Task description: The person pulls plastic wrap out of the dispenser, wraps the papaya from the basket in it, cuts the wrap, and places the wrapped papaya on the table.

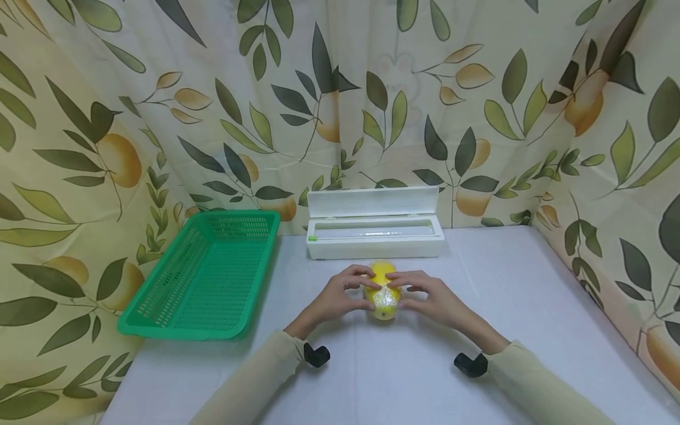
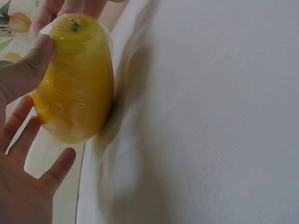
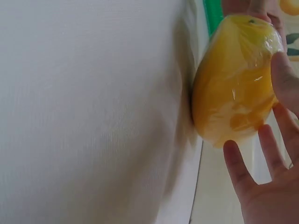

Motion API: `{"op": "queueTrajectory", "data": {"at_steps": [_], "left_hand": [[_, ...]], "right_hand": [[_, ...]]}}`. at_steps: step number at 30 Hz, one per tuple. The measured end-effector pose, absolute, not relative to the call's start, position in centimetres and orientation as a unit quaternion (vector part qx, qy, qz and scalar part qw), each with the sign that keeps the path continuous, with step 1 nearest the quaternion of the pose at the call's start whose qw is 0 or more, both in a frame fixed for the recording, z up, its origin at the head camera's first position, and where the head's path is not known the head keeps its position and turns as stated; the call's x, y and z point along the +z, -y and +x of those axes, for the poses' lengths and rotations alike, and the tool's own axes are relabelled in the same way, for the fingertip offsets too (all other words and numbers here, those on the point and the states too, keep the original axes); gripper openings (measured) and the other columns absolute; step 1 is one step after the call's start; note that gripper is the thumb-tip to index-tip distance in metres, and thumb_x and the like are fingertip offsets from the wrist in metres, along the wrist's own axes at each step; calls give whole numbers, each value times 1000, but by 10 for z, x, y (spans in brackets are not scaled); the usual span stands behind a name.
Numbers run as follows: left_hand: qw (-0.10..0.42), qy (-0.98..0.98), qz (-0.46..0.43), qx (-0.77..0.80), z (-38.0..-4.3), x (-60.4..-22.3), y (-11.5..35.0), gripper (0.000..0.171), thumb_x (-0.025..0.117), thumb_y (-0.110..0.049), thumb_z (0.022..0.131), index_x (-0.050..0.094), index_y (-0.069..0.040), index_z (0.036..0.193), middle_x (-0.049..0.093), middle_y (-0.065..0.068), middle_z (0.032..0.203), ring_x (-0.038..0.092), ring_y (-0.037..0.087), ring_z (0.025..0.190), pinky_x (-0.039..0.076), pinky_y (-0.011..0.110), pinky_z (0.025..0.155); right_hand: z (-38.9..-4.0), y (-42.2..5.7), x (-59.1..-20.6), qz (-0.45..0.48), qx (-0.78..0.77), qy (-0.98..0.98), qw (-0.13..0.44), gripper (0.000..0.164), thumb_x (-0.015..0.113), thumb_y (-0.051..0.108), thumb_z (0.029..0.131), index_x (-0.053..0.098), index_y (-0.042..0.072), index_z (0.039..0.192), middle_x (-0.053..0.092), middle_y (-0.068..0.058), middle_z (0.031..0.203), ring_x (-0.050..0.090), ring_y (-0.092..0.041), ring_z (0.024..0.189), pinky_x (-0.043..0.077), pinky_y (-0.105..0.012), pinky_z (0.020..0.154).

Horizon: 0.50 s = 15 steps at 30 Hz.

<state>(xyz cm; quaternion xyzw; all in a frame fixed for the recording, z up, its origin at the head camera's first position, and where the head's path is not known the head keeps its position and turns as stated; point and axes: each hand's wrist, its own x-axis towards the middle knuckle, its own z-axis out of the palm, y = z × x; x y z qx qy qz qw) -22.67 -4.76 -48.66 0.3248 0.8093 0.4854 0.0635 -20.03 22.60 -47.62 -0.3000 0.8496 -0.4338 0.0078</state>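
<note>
An oval yellow fruit (image 1: 385, 302), wrapped in shiny clear plastic film, lies lengthwise on the white table in front of me. My left hand (image 1: 342, 291) holds its left side, thumb near the closer end and forefinger bent over the top. From the right side my right hand (image 1: 431, 298) holds it in a mirrored way. Both wrist views show a thumb on the wrapped fruit (image 2: 77, 84), while the lower fingers (image 3: 236, 161) spread out beside it. Film wrinkles and gathers on top between the fingertips.
Behind the fruit stands a white cling film dispenser (image 1: 375, 248), its lid (image 1: 372, 202) raised and a small green slider (image 1: 313, 238) at its left. A green plastic basket (image 1: 247, 283) sits at the left. Leaf-patterned curtains (image 1: 340, 147) hang around the table.
</note>
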Motion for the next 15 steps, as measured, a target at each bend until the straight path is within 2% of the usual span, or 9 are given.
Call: {"op": "queueTrajectory", "data": {"at_steps": [5, 11, 15], "left_hand": [[56, -801, 311, 509, -228, -487, 43, 36, 90, -18, 78, 80, -15, 113, 59, -3, 131, 52, 17, 127, 51, 48, 101], [43, -804, 307, 508, -230, -488, 39, 32, 91, -18, 78, 80, -13, 108, 57, 0, 130, 51, 19, 126, 51, 47, 99], [34, -800, 309, 512, -230, -490, 36, 27, 91, -17, 77, 80, -12, 102, 57, 2, 127, 51, 19, 124, 50, 46, 98]], "right_hand": [[-202, -221, -478, -285, -439, -852, -20, 31, 83, 24, 86, 77, 22, 116, 65, -2, 138, 56, -31, 128, 56, -49, 93], [-204, -220, -478, -273, -440, -855, -8, 31, 85, 25, 85, 78, 24, 115, 65, 1, 138, 55, -27, 127, 55, -50, 95], [-204, -218, -479, -278, -437, -855, -21, 28, 85, 20, 84, 79, 25, 111, 67, 3, 135, 56, -24, 125, 54, -46, 97]]}}
